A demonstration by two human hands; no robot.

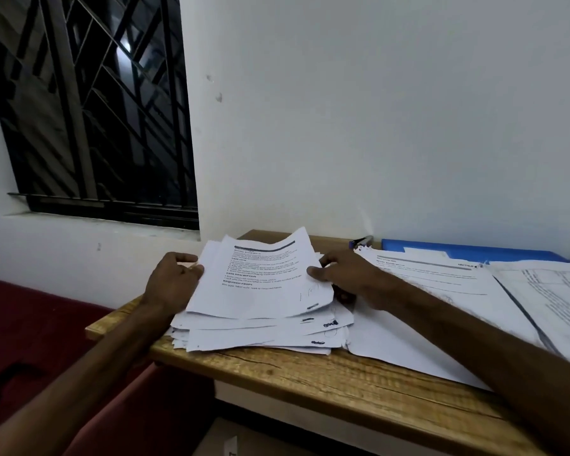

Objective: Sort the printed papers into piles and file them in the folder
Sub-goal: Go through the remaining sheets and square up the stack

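From my remote seat the white wall [375, 110] fills most of the frame, upper centre and right. A dark window [89, 110] with a metal grille takes the upper left. Below it, in the lower left, I see a dark red cushioned surface [30, 340].

The wooden table [310, 373] runs from the centre to the lower right edge of the frame. On its right part lie spread printed pages [441, 291], reaching the right edge of the picture, and the right forearm crosses over them. Just left of them, at the centre of the frame, sits the loose stack of printed papers [260, 337], its edges uneven and fanned out toward the near side.

Along the wall in the right middle of the frame I can see the blue folder [468, 251], lying flat behind the spread pages and partly covered by them.

The top sheets [264, 281] of the stack are lifted off it at their far end and bowed. My left hand [173, 279] grasps their left edge with curled fingers. My right hand [343, 274] pinches their right edge, thumb on top and fingers behind.

Smallest, against the wall just left of the folder, is what looks like a pen [362, 241].
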